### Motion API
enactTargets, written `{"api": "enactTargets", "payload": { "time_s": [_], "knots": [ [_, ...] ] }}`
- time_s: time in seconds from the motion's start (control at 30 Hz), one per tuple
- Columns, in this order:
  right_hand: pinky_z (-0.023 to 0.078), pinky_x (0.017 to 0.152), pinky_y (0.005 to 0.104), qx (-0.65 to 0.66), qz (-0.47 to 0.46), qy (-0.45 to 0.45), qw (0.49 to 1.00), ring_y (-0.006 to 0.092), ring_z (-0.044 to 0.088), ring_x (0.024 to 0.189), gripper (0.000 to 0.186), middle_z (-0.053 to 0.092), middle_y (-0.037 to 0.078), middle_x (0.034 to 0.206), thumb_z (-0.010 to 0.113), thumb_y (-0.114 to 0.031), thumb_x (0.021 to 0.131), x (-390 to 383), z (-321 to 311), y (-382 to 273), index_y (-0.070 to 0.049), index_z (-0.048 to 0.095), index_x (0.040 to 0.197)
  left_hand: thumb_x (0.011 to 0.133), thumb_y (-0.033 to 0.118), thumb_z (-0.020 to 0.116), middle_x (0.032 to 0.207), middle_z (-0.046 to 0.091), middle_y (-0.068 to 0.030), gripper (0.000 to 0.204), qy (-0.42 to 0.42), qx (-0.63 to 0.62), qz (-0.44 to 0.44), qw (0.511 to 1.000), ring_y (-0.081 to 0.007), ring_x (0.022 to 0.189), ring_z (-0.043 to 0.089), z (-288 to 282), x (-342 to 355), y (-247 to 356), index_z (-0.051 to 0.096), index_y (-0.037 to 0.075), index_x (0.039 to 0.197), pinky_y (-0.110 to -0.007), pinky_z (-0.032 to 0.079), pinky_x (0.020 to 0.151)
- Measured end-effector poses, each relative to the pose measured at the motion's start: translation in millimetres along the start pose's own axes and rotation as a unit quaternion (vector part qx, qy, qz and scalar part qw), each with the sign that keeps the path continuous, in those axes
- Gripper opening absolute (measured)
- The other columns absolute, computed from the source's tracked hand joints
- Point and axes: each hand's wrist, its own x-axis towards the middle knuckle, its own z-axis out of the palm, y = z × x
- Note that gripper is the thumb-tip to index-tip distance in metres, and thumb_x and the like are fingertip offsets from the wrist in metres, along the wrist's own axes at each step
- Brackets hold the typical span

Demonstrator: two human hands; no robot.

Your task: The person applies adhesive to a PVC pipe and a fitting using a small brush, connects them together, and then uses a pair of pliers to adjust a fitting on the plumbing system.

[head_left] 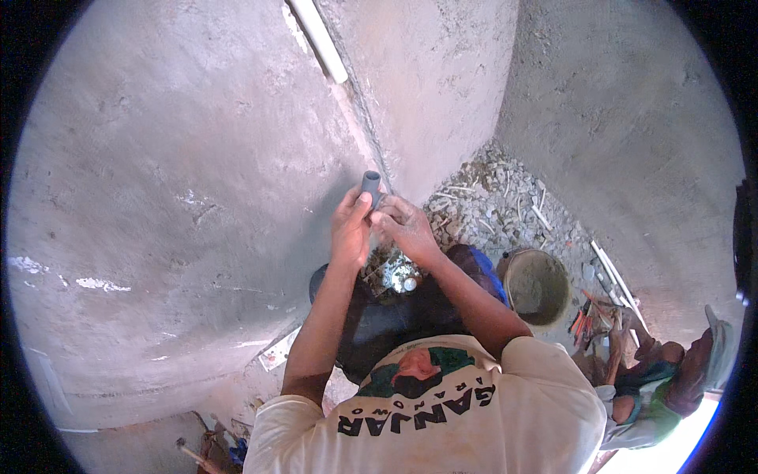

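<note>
My left hand (350, 227) is closed around a short grey plastic pipe fitting (370, 182), its open round end facing up. Close against it, my right hand (408, 231) has its thumb and fingers pinched at the fitting's side. Part of the fitting is hidden behind the fingers. Both hands are in front of the wall corner, below a white pipe (320, 39) set in a groove in the plaster. Beneath my hands, between my legs, a shiny round tin (401, 277) stands among the rubble.
Broken rubble (493, 209) with white pipe offcuts covers the corner floor. To the right stands a dirty round bucket (537, 287), with long white pipes (617, 280) and orange-handled tools (582, 321) beyond. Another person in a cap (720, 347) crouches at the far right. Bare plaster walls (158, 182) rise close by.
</note>
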Motion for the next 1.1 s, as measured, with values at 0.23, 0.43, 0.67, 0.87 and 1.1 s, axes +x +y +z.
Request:
{"api": "enactTargets", "payload": {
  "time_s": [0.23,0.43,0.67,0.87,1.1],
  "knots": [
    [0.051,0.066,0.0245,0.203,-0.049,0.024,0.978,0.0091,0.060,0.077,0.029,0.063,0.003,0.088,0.057,-0.021,0.096,22.0,17.4,-68.1,0.001,0.058,0.116,0.094,0.030,0.061,0.097,0.059,-0.0028,0.038,-0.059,-0.060,0.017,0.996,-0.0072,0.074,0.051,23.8,31.2,29.3,0.055,0.002,0.119,-0.023,0.043,0.060],
    [0.048,0.061,0.0238,0.071,-0.130,0.098,0.984,0.0081,0.056,0.067,0.029,0.063,0.002,0.078,0.062,-0.022,0.092,59.2,4.6,-85.8,0.002,0.064,0.108,0.091,0.016,0.061,0.113,0.062,-0.0106,0.038,0.102,0.299,0.251,0.915,-0.0213,0.102,0.061,51.6,48.5,64.0,0.054,-0.002,0.123,-0.034,0.046,0.089],
    [0.049,0.060,0.0254,-0.007,-0.110,0.126,0.986,0.0090,0.057,0.066,0.027,0.062,0.004,0.073,0.067,-0.024,0.088,81.1,-0.6,-113.0,0.002,0.066,0.096,0.089,0.018,0.059,0.105,0.066,-0.0152,0.035,0.124,0.489,0.331,0.798,-0.0234,0.094,0.064,87.0,60.7,157.9,0.060,-0.003,0.118,-0.035,0.049,0.082],
    [0.045,0.056,0.0250,-0.028,-0.081,0.148,0.985,0.0084,0.055,0.060,0.024,0.061,0.002,0.067,0.068,-0.023,0.087,102.3,15.8,-112.0,0.000,0.065,0.084,0.092,0.021,0.058,0.111,0.064,-0.0165,0.040,0.105,0.564,0.290,0.766,-0.0207,0.092,0.065,99.1,70.3,174.8,0.057,-0.003,0.124,-0.030,0.052,0.073],
    [0.042,0.053,0.0244,-0.005,-0.092,0.174,0.980,0.0071,0.054,0.056,0.021,0.061,0.001,0.064,0.069,-0.021,0.087,108.7,20.1,-113.4,-0.002,0.063,0.079,0.088,0.017,0.059,0.107,0.063,-0.0179,0.032,0.077,0.650,0.367,0.661,-0.0290,0.092,0.062,111.7,67.9,183.6,0.061,-0.002,0.114,-0.038,0.049,0.079]
  ]
}}
